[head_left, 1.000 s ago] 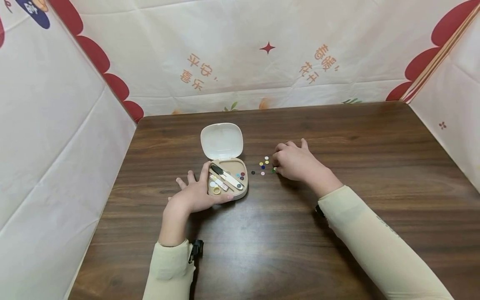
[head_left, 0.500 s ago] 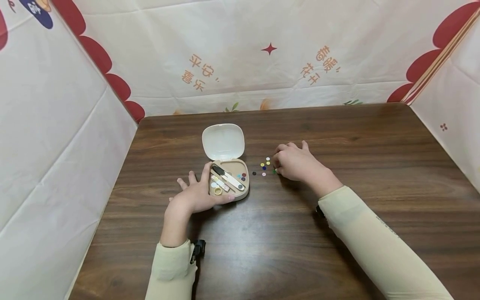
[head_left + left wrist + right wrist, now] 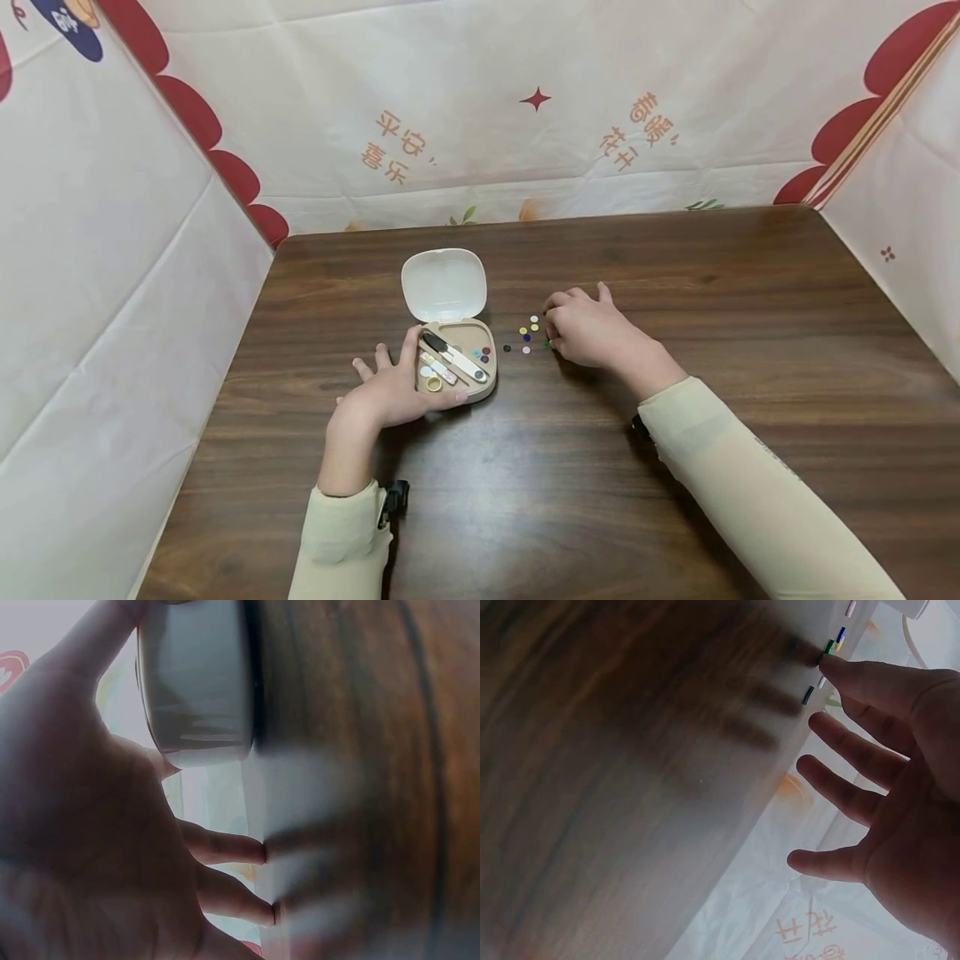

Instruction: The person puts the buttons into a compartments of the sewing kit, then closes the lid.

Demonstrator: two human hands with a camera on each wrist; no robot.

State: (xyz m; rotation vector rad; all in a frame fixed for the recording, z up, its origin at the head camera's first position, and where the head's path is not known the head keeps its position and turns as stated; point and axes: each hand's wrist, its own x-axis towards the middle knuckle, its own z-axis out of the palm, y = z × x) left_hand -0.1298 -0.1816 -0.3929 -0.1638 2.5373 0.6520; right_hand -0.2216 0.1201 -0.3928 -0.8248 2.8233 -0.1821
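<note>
My left hand (image 3: 382, 392) grips a small beige sewing box (image 3: 492, 385) by its left side, index finger at the back and thumb along the front. The white lid (image 3: 444, 285) stands open behind it. Inside lie black-and-white thread snips (image 3: 465, 363), a gold ring (image 3: 434, 384) and a few small buttons (image 3: 485, 352). To the right, my right hand (image 3: 588, 329) is low over the table, its thumb tip touching a green button (image 3: 829, 646). In the right wrist view the other fingers are spread and hold nothing visible.
Several loose buttons lie between box and right hand, among them a black one (image 3: 507, 348), a pink one (image 3: 526, 350), a dark blue one (image 3: 527, 337) and a white one (image 3: 534, 319). A printed white cloth (image 3: 480, 125) hangs behind the brown wooden table (image 3: 525, 500).
The green button shows slightly farther left, clear of the right thumb's edge. The left hand and the box stay in place, and the right hand has barely shifted.
</note>
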